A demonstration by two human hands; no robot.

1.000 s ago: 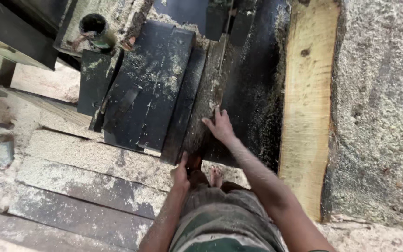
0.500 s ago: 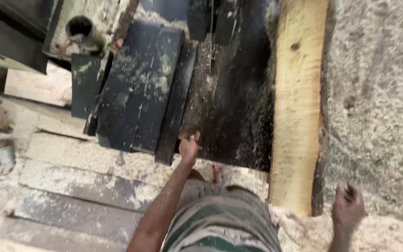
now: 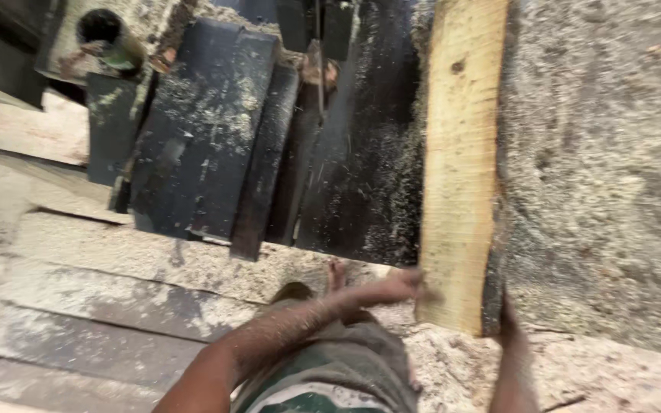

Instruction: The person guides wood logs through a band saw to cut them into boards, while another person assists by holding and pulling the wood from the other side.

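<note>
Head view: both hands at a pale plank's (image 3: 460, 168) near end — left hand (image 3: 395, 288) touching, fingers extended; right hand (image 3: 508, 325) gripping its dark edge. Plank looks stiff, heavy, rough — best held at both edges.

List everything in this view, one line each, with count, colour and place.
wooden plank: one, pale yellow, right of centre, running top to bottom
dark machine plates: several, black, sawdust-dusted, upper centre-left
saw blade: one, thin, dark, upright at top centre
pipe opening: one, dark and round, top left
floor boards: several, grey-brown, lower left
sawdust bed: one, grey-tan, right side
left hand: at the plank's near end, left edge
right hand: at the plank's near right corner
</note>
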